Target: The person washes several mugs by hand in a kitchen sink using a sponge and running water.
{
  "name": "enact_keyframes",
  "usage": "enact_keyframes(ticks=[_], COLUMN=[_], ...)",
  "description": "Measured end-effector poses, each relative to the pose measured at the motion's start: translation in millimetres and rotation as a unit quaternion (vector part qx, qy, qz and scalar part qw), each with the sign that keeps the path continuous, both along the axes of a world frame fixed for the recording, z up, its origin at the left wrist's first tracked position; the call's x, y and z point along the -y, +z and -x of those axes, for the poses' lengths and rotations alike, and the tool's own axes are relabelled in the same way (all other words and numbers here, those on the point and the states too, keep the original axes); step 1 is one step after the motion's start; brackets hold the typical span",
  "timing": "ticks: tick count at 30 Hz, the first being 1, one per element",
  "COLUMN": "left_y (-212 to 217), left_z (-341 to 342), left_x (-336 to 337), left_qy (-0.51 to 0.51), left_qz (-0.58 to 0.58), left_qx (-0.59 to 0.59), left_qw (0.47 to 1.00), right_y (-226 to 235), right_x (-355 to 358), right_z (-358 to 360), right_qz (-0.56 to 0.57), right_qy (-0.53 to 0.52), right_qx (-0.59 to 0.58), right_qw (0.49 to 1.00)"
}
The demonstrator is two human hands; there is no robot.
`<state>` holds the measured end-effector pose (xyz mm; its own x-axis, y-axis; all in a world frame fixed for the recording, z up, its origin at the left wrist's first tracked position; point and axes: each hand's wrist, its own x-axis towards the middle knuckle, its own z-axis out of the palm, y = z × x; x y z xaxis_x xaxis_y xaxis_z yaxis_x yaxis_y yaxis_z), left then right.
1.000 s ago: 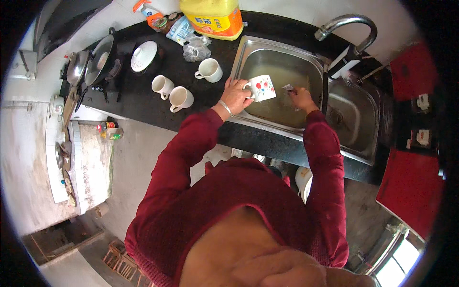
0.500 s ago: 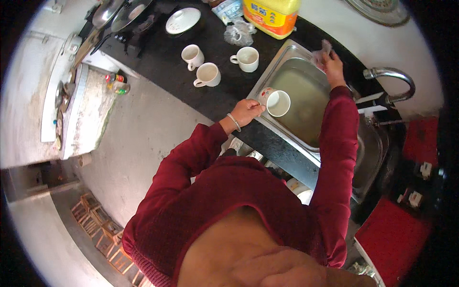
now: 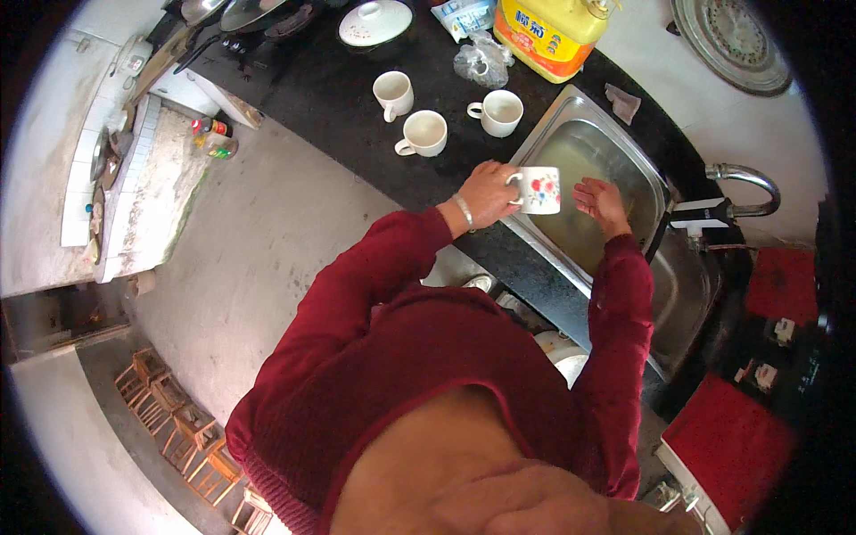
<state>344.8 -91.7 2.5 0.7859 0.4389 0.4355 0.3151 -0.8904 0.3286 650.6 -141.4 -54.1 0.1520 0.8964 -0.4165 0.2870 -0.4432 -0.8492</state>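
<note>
My left hand (image 3: 486, 192) grips a white mug with a red flower print (image 3: 539, 190) by its handle, holding it over the near edge of the steel sink (image 3: 596, 143). Just right of the mug, my right hand (image 3: 601, 201) hovers over the basin with fingers apart and nothing in it. A small grey cloth (image 3: 623, 102) lies on the counter at the sink's far corner. Three plain white mugs (image 3: 426, 132) stand on the black counter (image 3: 339, 89) to the left of the sink.
A yellow oil jug (image 3: 548, 27) and a crumpled plastic bag (image 3: 483, 62) stand behind the mugs, with a white lidded bowl (image 3: 374, 21) further left. The tap (image 3: 744, 183) arches over a second basin (image 3: 682, 294) on the right. Small wooden stools (image 3: 174, 419) sit on the floor.
My right hand has left the cloth at the sink's far corner and come back beside the mug. My left hand has turned the mug upright, its flower print facing me.
</note>
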Motion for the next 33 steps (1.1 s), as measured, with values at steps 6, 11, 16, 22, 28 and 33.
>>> enact_keyframes(ticks=[6,11,16,22,28,33], left_y=[22.9,30.3,36.4,8.1,-9.9,-42.3], left_z=[-16.4,21.8,116.2,200.0,227.5,230.0], left_x=[-38.5,-41.2,-25.9,-47.9,-64.7,-98.4], left_qy=[-0.053,-0.062,-0.015,0.017,0.148,0.167], left_qz=[-0.054,0.160,0.428,0.628,0.611,0.628], left_qx=[0.013,0.198,0.231,0.380,0.336,0.387], left_qw=[0.997,0.965,0.874,0.679,0.701,0.654], right_y=[7.2,31.6,21.4,42.9,41.2,54.0], right_x=[24.4,35.2,45.8,-1.8,-26.0,-34.0], right_z=[23.6,69.4,142.4,231.1,260.6,263.5], right_qz=[0.023,0.001,-0.032,-0.032,-0.044,-0.066], right_qy=[-0.218,-0.244,-0.182,-0.152,-0.082,-0.069], right_qx=[-0.186,-0.180,-0.283,-0.221,-0.217,-0.184], right_qw=[0.958,0.953,0.941,0.963,0.972,0.978])
